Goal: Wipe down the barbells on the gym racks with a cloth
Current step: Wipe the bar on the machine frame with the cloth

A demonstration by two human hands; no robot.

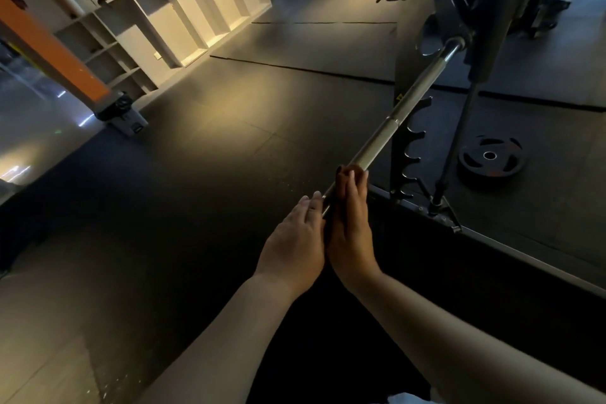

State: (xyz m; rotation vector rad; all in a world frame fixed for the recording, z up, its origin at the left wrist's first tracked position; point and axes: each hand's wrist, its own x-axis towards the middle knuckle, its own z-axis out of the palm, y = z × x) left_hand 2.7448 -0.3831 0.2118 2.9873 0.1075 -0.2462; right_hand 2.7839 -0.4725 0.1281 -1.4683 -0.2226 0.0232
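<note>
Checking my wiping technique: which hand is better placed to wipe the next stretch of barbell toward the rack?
The right hand: farther up the barbell, fingertips on what looks like the brown cloth. The left hand lies flat, behind it.

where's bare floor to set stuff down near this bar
The wide mat left of the barbell, out to the shelves, is bare. Right of the bar it is crowded: rack hooks, a weight plate.

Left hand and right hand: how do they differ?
The left hand lies flat beside the barbell, fingers straight; the right hand lies over it and reaches farther up. A dark patch shows at the right hand's fingertips, none at the left hand's. Both are side by side at the barbell.
</note>
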